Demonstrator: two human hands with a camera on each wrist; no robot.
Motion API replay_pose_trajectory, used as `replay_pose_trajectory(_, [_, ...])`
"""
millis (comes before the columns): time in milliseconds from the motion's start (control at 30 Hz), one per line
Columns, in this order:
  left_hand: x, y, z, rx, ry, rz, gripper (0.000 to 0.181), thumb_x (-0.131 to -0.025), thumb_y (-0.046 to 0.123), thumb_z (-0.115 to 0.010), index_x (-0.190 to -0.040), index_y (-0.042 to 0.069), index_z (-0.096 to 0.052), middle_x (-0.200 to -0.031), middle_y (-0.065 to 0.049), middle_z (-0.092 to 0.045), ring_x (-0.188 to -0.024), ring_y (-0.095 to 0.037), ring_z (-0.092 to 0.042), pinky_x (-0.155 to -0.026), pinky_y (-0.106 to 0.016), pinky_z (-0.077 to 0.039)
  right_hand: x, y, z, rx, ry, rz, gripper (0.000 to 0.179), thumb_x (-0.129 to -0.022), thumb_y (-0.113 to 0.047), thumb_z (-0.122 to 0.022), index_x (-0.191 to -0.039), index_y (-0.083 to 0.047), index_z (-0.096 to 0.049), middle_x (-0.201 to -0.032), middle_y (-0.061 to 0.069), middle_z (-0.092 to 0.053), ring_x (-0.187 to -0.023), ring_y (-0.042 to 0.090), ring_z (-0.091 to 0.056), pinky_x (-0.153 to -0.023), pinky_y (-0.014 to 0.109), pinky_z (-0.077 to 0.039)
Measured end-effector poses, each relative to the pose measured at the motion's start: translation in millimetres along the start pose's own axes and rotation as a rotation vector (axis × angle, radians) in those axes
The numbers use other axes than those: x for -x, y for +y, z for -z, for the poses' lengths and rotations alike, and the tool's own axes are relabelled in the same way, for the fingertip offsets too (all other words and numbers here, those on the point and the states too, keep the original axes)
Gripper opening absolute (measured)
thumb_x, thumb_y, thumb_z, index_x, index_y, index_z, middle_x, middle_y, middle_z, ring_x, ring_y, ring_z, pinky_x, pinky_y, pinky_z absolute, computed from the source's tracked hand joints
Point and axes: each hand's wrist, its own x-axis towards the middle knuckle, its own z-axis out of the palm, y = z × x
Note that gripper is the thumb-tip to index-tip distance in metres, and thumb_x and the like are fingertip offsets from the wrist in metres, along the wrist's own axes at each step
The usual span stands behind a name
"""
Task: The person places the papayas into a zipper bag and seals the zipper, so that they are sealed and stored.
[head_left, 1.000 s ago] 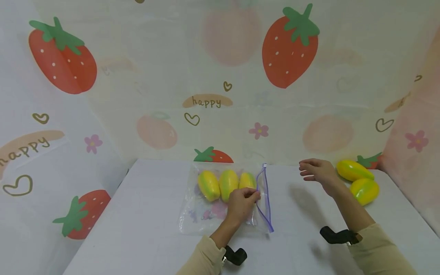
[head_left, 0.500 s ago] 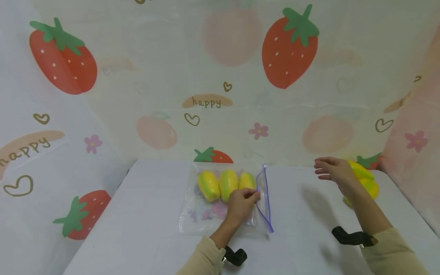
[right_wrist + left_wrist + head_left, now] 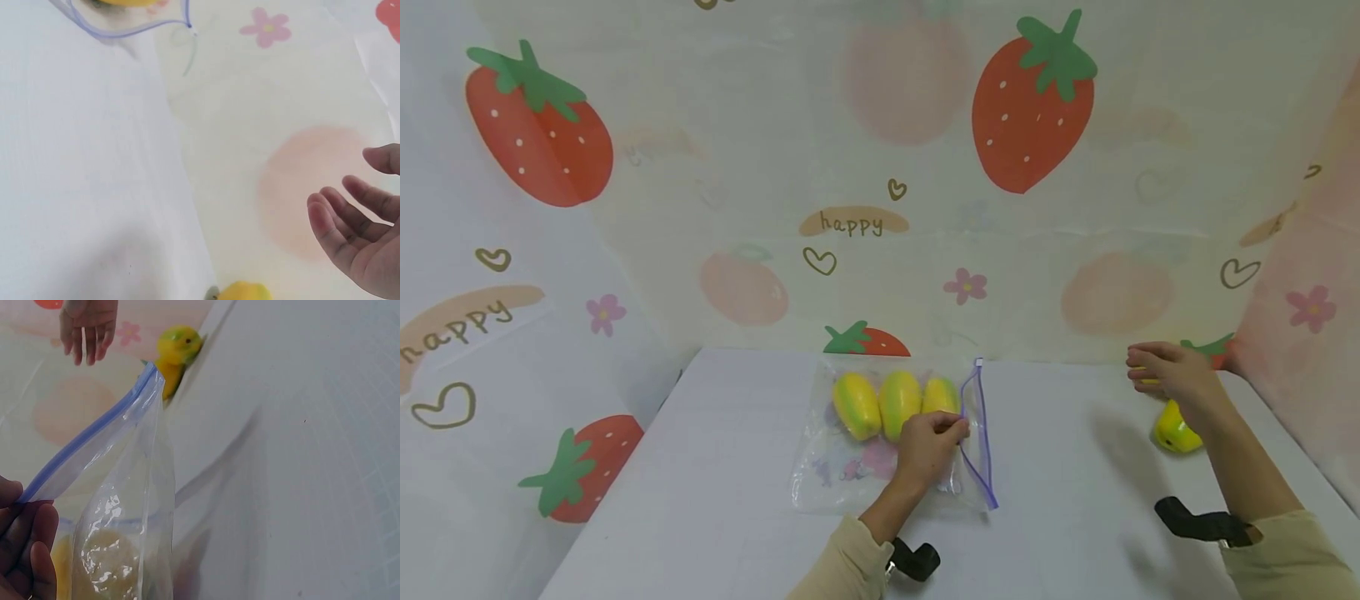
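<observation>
1. With the bag as the dial's centre and the printed backdrop (image 3: 775,167) at twelve, I see the clear zip bag (image 3: 831,492) lying on the white table (image 3: 700,467), its purple zip edge (image 3: 988,442) toward three o'clock.
2. The left hand (image 3: 925,450) reaches over the bag from six o'clock, thumb and fingertips closed in a pinch on one lip; the mouth gapes there.
3. Three yellow-green fruits (image 3: 900,400) sit inside in a row, toward twelve; the left hand partly hides the one nearest the mouth.
4. The right hand (image 3: 1183,379) hangs in the air between two and three o'clock, well apart from the bag, fingers spread and loosely bent, grasping nothing.
5. Near that hand, around three o'clock, lie the nearer loose fruit (image 3: 1175,432), partly behind the forearm, and the farther loose fruit (image 3: 167,375), mostly covered from overhead; whether they touch, I can't tell.
6. Both beige sleeves (image 3: 1288,558) end beside black wrist mounts (image 3: 916,560).
</observation>
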Motion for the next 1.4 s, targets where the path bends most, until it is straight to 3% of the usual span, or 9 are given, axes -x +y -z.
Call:
replay_pose_trajectory(133, [0.2, -0.1, 0.1, -0.005, 0.0, 0.0, 0.019, -0.09, 0.024, -0.069, -0.093, 0.008, -0.078, -0.078, 0.001, -0.074, -0.07, -0.003, -0.058, -0.068, -0.015, -0.049, 3.9, 5, 8, -0.003, 0.031, -0.012, 0.054, -0.1, -0.037, -0.051, -0.132, 0.006, -0.046, -0.084, -0.029, -0.059, -0.079, -0.007, -0.061, -0.073, 0.014, -0.054])
replay_pose_trajectory(367, [0.8, 0.1, -0.1, -0.007, 0.005, 0.002, 0.018, -0.09, 0.023, -0.069, -0.092, 0.007, -0.078, -0.078, 0.0, -0.074, -0.069, -0.003, -0.058, -0.067, -0.015, -0.049, 8.9, 17, 20, 0.071, 0.075, -0.043, 0.067, -0.102, -0.038, -0.045, -0.142, 0.014, -0.033, -0.086, -0.028, -0.053, -0.078, -0.011, -0.06, -0.073, 0.016, -0.055])
replay_pose_trajectory(767, [1.8, -1.9, -0.6, 0.015, 0.0, 0.024, 0.017, -0.091, 0.022, -0.068, -0.093, 0.008, -0.078, -0.078, 0.002, -0.074, -0.07, -0.004, -0.058, -0.068, -0.015, -0.049, 16.0, 37, 42, 0.105, 0.159, -0.096, 0.07, -0.1, -0.042, -0.046, -0.14, 0.014, -0.035, -0.078, -0.031, -0.052, -0.071, -0.013, -0.057, -0.066, 0.017, -0.055])
replay_pose_trajectory(900, [1.8, -1.6, -0.3, 0.012, -0.001, 0.02, 0.018, -0.09, 0.024, -0.068, -0.094, 0.009, -0.078, -0.079, 0.001, -0.074, -0.071, -0.004, -0.059, -0.069, -0.014, -0.049, 19.0, 41, 47, 0.136, 0.204, -0.125, 0.07, -0.101, -0.042, -0.044, -0.14, 0.015, -0.036, -0.102, 0.01, -0.065, -0.069, -0.014, -0.054, -0.065, 0.017, -0.055])
replay_pose_trajectory(1000, [2.2, -0.9, 0.1, 0.01, -0.003, 0.03, 0.018, -0.091, 0.024, -0.068, -0.094, 0.009, -0.078, -0.08, 0.002, -0.074, -0.071, -0.004, -0.059, -0.069, -0.014, -0.049, 21.8, 42, 47, 0.158, 0.232, -0.144, 0.069, -0.101, -0.041, -0.043, -0.14, 0.015, -0.036, -0.135, 0.036, -0.042, -0.068, -0.014, -0.052, -0.063, 0.016, -0.054])
replay_pose_trajectory(1233, [3.3, 1.1, 1.0, 0.017, -0.006, 0.044, 0.018, -0.091, 0.024, -0.068, -0.095, 0.009, -0.077, -0.081, 0.002, -0.074, -0.072, -0.004, -0.06, -0.07, -0.015, -0.05, 23.7, 47, 49, 0.19, 0.311, -0.246, 0.067, -0.101, -0.04, -0.042, -0.143, 0.012, -0.035, -0.14, 0.036, -0.04, -0.07, -0.006, -0.049, -0.06, 0.015, -0.053])
replay_pose_trajectory(1400, [3.6, 0.0, 1.1, 0.025, -0.013, 0.047, 0.018, -0.091, 0.024, -0.067, -0.096, 0.009, -0.077, -0.081, 0.002, -0.074, -0.072, -0.004, -0.06, -0.071, -0.015, -0.05, 24.3, 52, 49, 0.194, 0.347, -0.291, 0.067, -0.1, -0.036, -0.043, -0.144, 0.013, -0.031, -0.142, 0.038, -0.036, -0.09, 0.025, -0.058, -0.057, 0.016, -0.052])
